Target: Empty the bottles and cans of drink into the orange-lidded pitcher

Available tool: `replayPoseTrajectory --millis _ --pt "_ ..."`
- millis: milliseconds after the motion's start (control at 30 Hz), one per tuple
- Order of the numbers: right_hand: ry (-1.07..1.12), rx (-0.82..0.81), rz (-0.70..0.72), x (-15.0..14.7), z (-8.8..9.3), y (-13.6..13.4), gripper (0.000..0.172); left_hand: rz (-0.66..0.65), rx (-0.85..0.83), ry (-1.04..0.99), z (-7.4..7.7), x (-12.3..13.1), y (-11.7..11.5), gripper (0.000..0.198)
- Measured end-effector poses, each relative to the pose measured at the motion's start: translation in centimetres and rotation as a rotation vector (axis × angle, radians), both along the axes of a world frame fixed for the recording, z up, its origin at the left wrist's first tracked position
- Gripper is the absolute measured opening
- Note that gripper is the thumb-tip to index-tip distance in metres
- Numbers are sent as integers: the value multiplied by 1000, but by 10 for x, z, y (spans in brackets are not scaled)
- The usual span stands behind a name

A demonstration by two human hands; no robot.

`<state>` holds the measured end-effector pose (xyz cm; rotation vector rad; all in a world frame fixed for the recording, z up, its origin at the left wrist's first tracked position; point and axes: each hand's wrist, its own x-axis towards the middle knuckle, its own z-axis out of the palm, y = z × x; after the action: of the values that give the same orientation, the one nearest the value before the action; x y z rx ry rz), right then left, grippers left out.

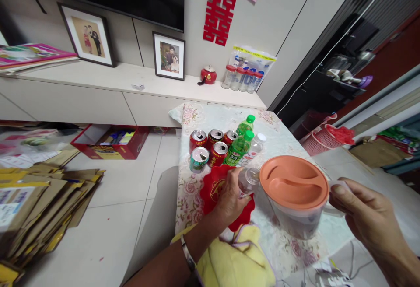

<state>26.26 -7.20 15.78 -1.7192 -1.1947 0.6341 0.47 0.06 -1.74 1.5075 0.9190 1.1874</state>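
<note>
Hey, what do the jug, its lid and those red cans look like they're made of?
Jug: clear plastic, probably; see-through wall, moulded handle in the right hand.
Lid: matte orange plastic, moulded recesses.
Red cans: painted metal, likely aluminium; shiny silver tops.

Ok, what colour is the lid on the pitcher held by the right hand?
Salmon orange; the lid on the pitcher shows best in the head view.

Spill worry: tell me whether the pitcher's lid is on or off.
On: the orange lid sits level over the clear pitcher. The right hand holds it; the left hand grips a small bottle.
</note>
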Motion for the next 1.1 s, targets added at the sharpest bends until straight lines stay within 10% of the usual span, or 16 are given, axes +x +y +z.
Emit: replayPoseTrajectory --millis 1100 --pt "-5 3 -111 -23 12 3 60 28 35 -7 -2 0 0 87"
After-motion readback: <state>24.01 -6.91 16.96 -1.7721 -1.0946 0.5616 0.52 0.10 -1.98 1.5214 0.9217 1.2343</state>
